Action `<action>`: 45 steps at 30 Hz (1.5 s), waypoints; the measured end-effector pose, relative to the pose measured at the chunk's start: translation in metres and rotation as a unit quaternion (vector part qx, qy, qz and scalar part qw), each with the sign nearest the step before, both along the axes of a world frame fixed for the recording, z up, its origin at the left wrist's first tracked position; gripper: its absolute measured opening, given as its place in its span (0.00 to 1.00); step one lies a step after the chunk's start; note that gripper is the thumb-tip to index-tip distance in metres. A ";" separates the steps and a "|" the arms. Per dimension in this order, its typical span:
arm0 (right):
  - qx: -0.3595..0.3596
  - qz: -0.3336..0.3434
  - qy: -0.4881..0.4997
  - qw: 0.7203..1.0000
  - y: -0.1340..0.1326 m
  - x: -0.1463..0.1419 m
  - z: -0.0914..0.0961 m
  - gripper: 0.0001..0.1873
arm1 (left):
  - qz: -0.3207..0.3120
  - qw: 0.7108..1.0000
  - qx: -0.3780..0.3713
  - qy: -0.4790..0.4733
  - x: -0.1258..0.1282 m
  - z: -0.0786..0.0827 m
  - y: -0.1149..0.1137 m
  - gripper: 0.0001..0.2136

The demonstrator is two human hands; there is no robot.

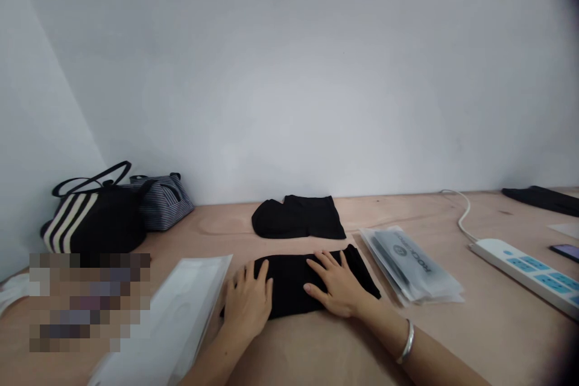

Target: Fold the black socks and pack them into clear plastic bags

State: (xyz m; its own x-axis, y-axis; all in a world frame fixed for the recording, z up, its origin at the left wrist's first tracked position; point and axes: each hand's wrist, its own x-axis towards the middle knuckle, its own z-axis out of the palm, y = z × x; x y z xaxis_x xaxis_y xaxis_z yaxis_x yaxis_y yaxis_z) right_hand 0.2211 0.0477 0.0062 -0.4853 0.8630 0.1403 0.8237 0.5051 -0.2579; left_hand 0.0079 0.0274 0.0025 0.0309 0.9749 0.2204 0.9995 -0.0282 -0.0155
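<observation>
Bare forearms rise from the bottom edge, the right one wearing a silver bangle [407, 342]. Both hands lie open and flat on a folded black garment [289, 283], pressing on it without pinching or gripping any cloth. The left hand [248, 304] rests on the garment's near left part, its fingers slightly spread and pointing away from the camera. The right hand [333, 284] lies across the right half, fingers fanned and angled toward the left hand, with a black corner of cloth showing past them. A strip of black fabric shows between the two hands.

Just left of the left hand lies a flat, white translucent plastic sleeve [174, 319]. Just right of the garment, a clear bag holding a dark printed packet [407, 265] rests on the plywood tabletop [502, 325]. Farther off sits a second folded black garment [296, 217]. At far left, a black-and-cream striped tote bag [93, 223] leans against a striped pouch [165, 202], and a pixelated patch [85, 301] hides whatever lies nearer. At right are a white power strip [527, 274] with blue sockets and a smartphone [565, 252].
</observation>
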 end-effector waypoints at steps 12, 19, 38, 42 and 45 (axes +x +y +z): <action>-0.043 0.046 0.007 0.998 0.005 -0.054 -0.017 0.41 | 0.053 0.992 -0.107 -0.045 -0.026 0.028 -0.003 0.23; -0.036 0.028 0.020 0.999 0.003 -0.067 -0.017 0.38 | 0.005 0.965 0.024 -0.260 -0.031 0.036 0.001 0.19; -0.052 -0.287 0.131 0.947 0.018 0.058 -0.018 0.43 | -0.293 0.945 0.015 -0.146 0.054 -0.006 -0.005 0.19; -0.093 -0.277 0.201 0.935 0.021 0.060 -0.009 0.32 | -0.278 0.953 0.026 -0.120 0.037 -0.017 -0.016 0.26; -0.113 -0.259 0.241 0.928 0.024 0.054 0.007 0.28 | -0.191 0.969 0.042 -0.150 0.017 -0.029 -0.024 0.35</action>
